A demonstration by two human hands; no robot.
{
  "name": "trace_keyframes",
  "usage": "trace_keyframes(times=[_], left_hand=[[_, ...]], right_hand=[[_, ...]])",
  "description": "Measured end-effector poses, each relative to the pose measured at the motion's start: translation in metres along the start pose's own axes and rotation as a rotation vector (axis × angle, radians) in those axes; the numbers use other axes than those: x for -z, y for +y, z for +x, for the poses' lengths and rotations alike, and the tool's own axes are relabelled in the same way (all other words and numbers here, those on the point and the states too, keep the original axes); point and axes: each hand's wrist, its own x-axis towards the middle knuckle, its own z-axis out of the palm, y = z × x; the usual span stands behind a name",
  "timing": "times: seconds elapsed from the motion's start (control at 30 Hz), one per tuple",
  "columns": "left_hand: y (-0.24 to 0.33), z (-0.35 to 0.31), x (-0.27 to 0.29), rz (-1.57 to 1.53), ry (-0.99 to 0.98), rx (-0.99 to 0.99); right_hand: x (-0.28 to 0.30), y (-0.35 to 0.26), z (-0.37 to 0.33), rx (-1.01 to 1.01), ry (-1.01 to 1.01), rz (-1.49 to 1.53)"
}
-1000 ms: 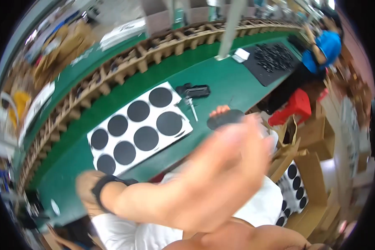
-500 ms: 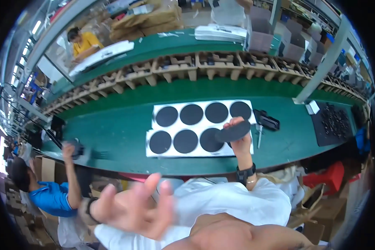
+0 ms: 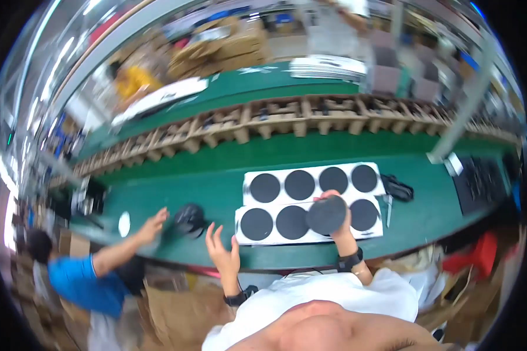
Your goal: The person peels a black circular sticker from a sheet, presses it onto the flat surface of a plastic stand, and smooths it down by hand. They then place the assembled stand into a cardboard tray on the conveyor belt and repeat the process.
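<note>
Right hand (image 3: 345, 225) gripped one dark disc (image 3: 327, 215), fingers curled at its rim; left hand (image 3: 222, 251) was spread wide, nothing seen in it, off the near left corner of the white sheet (image 3: 275, 204).

Green tabletop (image 3: 152, 190) ran well past the sheet both ways. Row of brown trays (image 3: 273, 124) stood beyond the sheet's far side. Co-worker in blue (image 3: 88, 286) was well left of the sheet, on the near side. Sheet carried two rows of dark circles, long axis left to right, its left edge stepped.

Rounded dark object (image 3: 190, 220) lay left of the sheet, apart from it; left hand was the nearer of the wearer's two. Blurred, long axis can't tell. Co-worker's hand (image 3: 153, 227) was just left of it.

Disc was over the sheet's near row, right of centre, hiding part of that row; it lay to the right of the left hand. Looked round, so no long axis; contact with sheet can't tell.

Tabletop's near edge passed close below the sheet. Bare green showed between sheet and rounded object. Black gadget (image 3: 397, 188) and slim pale tool (image 3: 389, 212) sat just off the sheet's right edge, tight on that side.
</note>
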Motion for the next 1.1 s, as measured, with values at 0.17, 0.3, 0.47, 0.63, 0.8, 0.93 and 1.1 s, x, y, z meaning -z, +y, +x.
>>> trace_keyframes(times=[0.17, 0.3, 0.47, 0.63, 0.8, 0.93, 1.1], left_hand=[[-0.035, -0.003, 0.036, 0.197, 0.02, -0.045], [-0.063, 0.001, 0.061, 0.267, 0.048, 0.002], [-0.105, 0.064, 0.077, 0.243, -0.049, -0.043], [-0.163, 0.118, 0.07, 0.066, -0.593, -0.107], [-0.158, 0.115, 0.068, -0.001, -0.476, 0.004], [-0.153, 0.08, 0.088, -0.578, -0.069, 0.29], [-0.018, 0.072, 0.084, -1.557, -0.071, 0.105]], right_hand=[[0.033, 0.007, -0.012, 0.042, -0.041, -0.046], [0.028, 0.005, -0.016, 0.059, -0.039, 0.044], [0.032, 0.005, -0.018, 0.029, -0.147, 0.059], [0.014, 0.007, -0.02, -0.002, -0.125, -0.018], [-0.018, 0.001, -0.017, 0.096, -0.09, -0.243], [-0.029, -0.007, -0.011, 0.137, -0.108, -0.469], [-0.064, -0.02, -0.003, 0.049, -0.177, -0.453]])
